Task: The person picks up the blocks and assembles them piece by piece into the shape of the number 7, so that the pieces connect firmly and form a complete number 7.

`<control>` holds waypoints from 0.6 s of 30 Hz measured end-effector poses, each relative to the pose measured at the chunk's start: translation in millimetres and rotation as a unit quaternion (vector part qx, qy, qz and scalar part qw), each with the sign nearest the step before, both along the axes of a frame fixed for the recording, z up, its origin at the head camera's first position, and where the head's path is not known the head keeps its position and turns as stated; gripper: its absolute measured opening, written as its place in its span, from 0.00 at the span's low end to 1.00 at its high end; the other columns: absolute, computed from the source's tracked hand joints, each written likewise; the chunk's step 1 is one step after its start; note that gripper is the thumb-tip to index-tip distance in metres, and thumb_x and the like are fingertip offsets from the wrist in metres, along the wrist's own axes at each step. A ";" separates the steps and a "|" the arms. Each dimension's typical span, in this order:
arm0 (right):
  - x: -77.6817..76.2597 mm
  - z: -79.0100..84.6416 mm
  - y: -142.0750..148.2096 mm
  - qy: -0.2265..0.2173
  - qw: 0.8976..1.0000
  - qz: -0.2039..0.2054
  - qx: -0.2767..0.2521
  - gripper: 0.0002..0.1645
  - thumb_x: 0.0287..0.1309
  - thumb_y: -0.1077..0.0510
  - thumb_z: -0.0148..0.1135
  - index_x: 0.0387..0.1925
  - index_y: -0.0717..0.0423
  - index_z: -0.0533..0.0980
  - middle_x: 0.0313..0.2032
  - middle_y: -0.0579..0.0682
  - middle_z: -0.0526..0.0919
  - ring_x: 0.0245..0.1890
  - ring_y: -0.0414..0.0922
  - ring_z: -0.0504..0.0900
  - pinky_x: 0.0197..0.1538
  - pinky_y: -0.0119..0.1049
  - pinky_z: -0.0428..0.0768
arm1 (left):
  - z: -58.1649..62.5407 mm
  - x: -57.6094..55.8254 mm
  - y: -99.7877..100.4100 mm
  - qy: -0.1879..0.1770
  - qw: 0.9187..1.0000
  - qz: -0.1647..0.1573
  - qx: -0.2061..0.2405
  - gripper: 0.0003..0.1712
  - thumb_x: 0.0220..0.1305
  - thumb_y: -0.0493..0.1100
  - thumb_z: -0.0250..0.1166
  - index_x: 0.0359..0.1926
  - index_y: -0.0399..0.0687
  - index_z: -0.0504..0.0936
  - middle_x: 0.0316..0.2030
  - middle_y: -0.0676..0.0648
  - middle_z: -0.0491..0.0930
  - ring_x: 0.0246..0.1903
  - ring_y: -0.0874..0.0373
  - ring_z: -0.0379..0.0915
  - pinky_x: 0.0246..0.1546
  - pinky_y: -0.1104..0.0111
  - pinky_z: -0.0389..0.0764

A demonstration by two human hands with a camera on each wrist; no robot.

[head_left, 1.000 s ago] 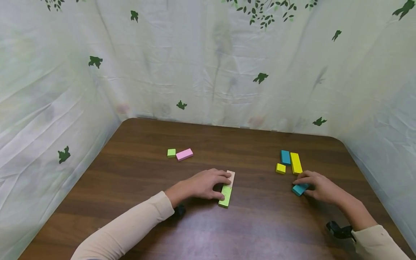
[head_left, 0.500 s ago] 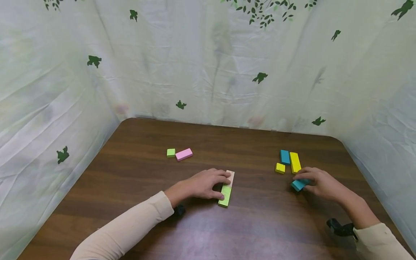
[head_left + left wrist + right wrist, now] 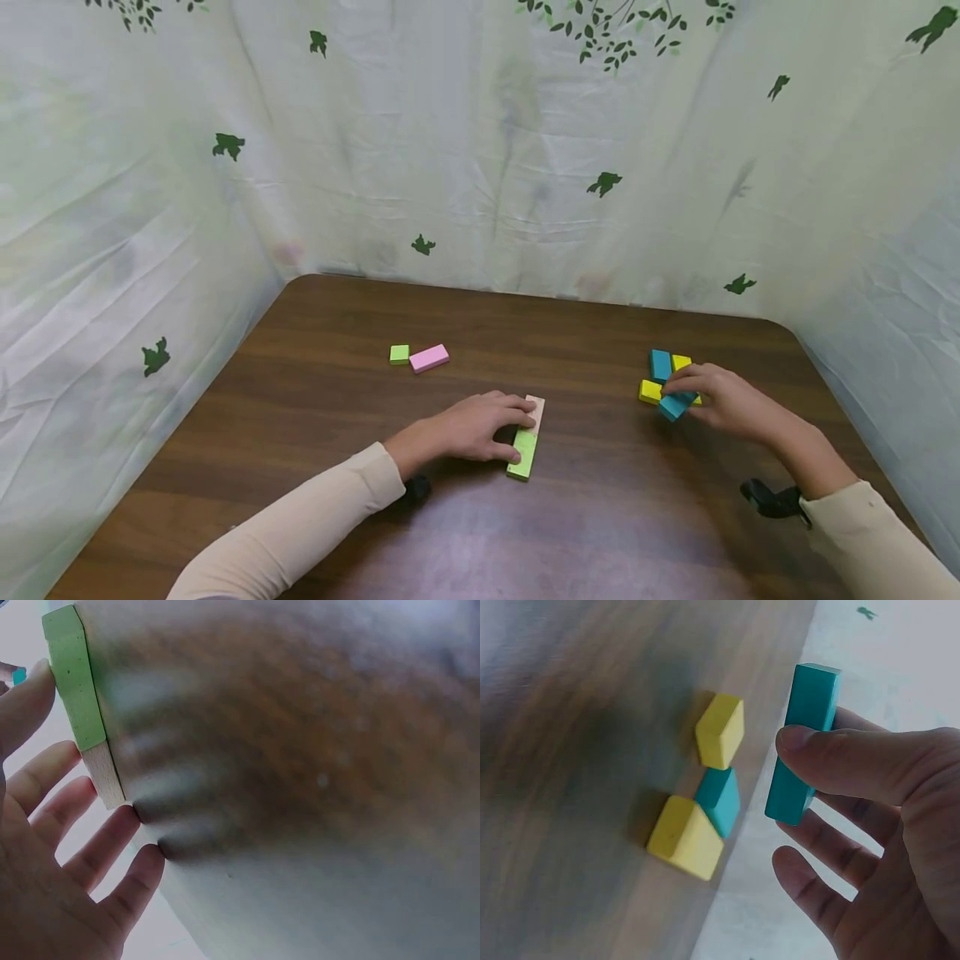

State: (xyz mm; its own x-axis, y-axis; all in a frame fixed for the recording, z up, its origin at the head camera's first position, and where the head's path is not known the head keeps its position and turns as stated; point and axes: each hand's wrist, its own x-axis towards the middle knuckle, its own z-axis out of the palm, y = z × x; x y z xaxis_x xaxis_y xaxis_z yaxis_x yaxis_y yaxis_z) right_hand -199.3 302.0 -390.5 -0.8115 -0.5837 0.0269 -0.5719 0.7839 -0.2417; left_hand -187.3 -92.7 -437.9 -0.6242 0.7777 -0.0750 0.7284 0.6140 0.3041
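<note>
My right hand [image 3: 731,404] pinches a blue rectangular block [image 3: 802,742] between thumb and fingers. In the head view this block overlaps a long yellow block [image 3: 680,362]; beside it are a second blue block [image 3: 660,367] and a small yellow block [image 3: 649,392]. The right wrist view has the held block up off the table. At the middle of the table, my left hand [image 3: 472,427] rests with its thumb against a light green block [image 3: 75,682] and fingertips at a plain wood block [image 3: 103,774]. Those two blocks lie end to end in one line.
Farther back on the left, a small green block [image 3: 399,355] lies next to a pink block [image 3: 429,358]. The brown wooden table [image 3: 360,308] meets a pale curtain [image 3: 465,150] at its far edge, with curtains on both sides too.
The right hand has lifted the blue block and carried it back and to the left, close to the other blue and yellow blocks. The left hand has stayed in place.
</note>
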 end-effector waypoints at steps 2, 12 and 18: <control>-3.3 2.7 -4.0 0.006 1.000 0.001 0.004 0.22 0.49 0.69 0.72 0.47 0.54 0.84 0.51 0.58 0.83 0.52 0.60 0.79 0.51 0.57 0.82 | 0.7 0.9 -0.6 -0.001 1.000 0.001 0.005 0.30 0.62 0.55 0.68 0.64 0.55 0.78 0.71 0.52 0.68 0.67 0.51 0.67 0.65 0.56 0.71; -25.8 12.2 -28.2 0.015 0.999 0.045 -0.003 0.21 0.53 0.69 0.68 0.51 0.55 0.83 0.52 0.55 0.82 0.53 0.57 0.79 0.53 0.56 0.79 | 2.8 2.7 -1.6 -0.004 1.000 0.003 0.010 0.30 0.63 0.54 0.67 0.64 0.54 0.77 0.72 0.52 0.67 0.67 0.51 0.67 0.66 0.57 0.70; -37.0 9.7 -47.1 0.024 0.997 0.074 -0.013 0.20 0.54 0.68 0.69 0.50 0.56 0.83 0.50 0.54 0.82 0.51 0.56 0.79 0.51 0.55 0.80 | 0.6 2.7 -1.5 -0.008 1.000 0.003 0.009 0.30 0.64 0.54 0.67 0.65 0.53 0.77 0.72 0.52 0.67 0.68 0.51 0.66 0.67 0.56 0.69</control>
